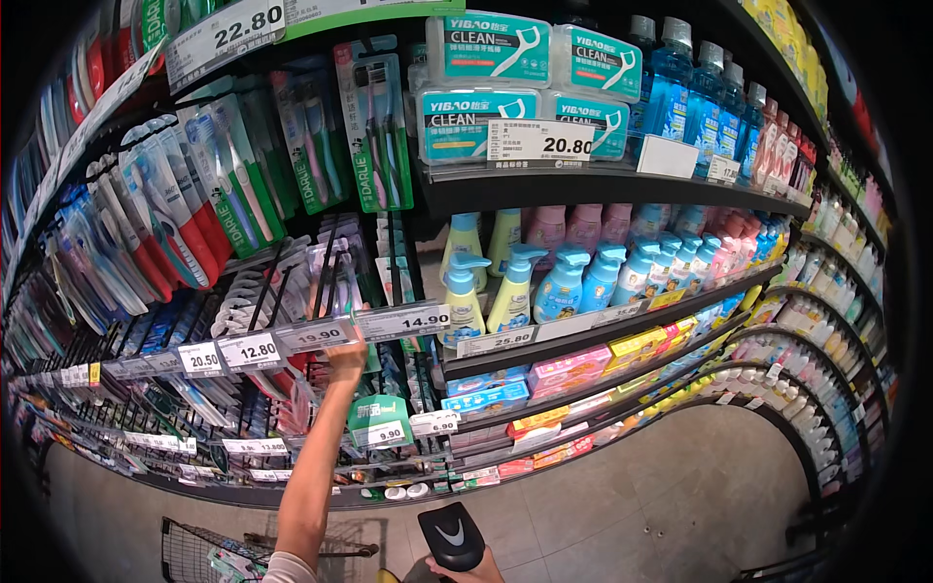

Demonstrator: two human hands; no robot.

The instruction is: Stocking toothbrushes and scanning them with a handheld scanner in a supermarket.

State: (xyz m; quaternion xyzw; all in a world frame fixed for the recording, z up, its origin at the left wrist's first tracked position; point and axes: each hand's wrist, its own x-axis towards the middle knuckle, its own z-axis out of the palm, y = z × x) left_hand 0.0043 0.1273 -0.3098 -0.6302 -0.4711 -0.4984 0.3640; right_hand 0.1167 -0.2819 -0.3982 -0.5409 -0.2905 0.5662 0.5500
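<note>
My left hand (pixel 348 351) reaches up under the price rail (pixel 313 335) among the hanging toothbrush packs; its fingers are partly hidden behind the rail, so whether they grip a pack is unclear. Behind the rail, near those fingers, hangs a clear toothbrush pack (pixel 332 273). My right hand (pixel 470 570) is low in the picture, closed around the handle of a black handheld scanner (pixel 452 538). Green-and-clear toothbrush packs (pixel 375 131) hang above my left hand. To its right, yellow pump bottles (pixel 510 291) stand on a shelf.
A wire shopping cart (pixel 175 546) with packs inside stands at the lower left on the tiled floor (pixel 598 503). Boxed dental floss picks (pixel 488 51) and blue mouthwash bottles (pixel 669 91) fill the upper shelf. Toothpaste boxes (pixel 568 370) lie lower; the shelving curves round at right.
</note>
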